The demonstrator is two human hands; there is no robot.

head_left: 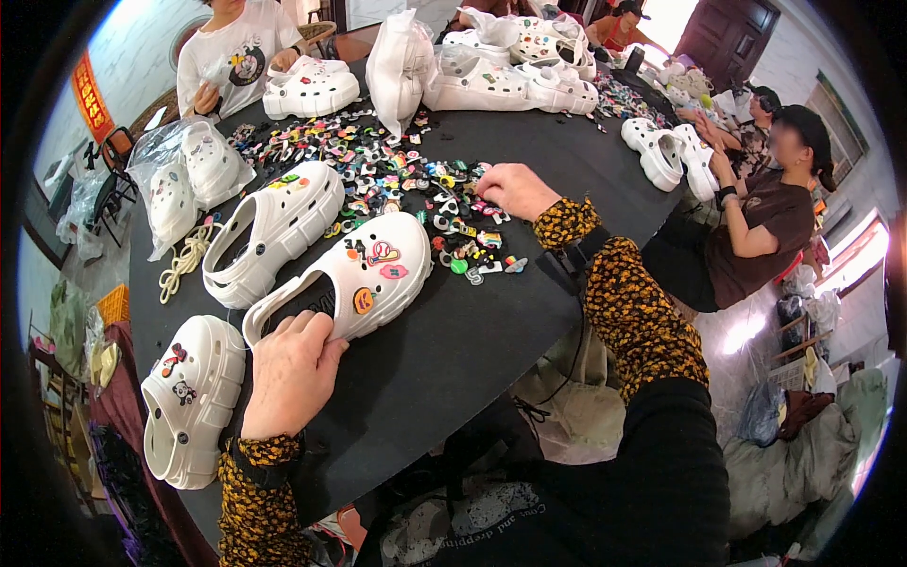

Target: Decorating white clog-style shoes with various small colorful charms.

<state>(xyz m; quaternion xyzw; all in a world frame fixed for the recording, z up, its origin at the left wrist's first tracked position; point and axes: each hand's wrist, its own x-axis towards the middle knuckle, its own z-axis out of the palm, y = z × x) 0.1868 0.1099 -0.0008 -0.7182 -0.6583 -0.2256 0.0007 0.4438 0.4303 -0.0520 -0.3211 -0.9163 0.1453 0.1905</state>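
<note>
My left hand [295, 367] grips the opening edge of a white clog [402, 236], its fingers hooked over the rim. The clog's toe points away to the right and carries several small charms, among them a round orange face, a pink piece and a bat-and-ball shape. Reaching into the spread of loose colourful shoe charms [458, 213], my right hand [518, 192] has its fingers curled together at the pile's edge. Whatever is between those fingertips is hidden. Beside the held clog lie a second white clog [307, 222] and, nearer me, a third [194, 416] with panda and red-black charms.
Bagged white clogs [203, 170] and a beige cord [186, 265] lie at the table's left. More white clogs [491, 80] are heaped at the far side. Across the dark table [425, 369], a person [236, 57] handles something small; another person [775, 208] sits at right near a pair of clogs [661, 156].
</note>
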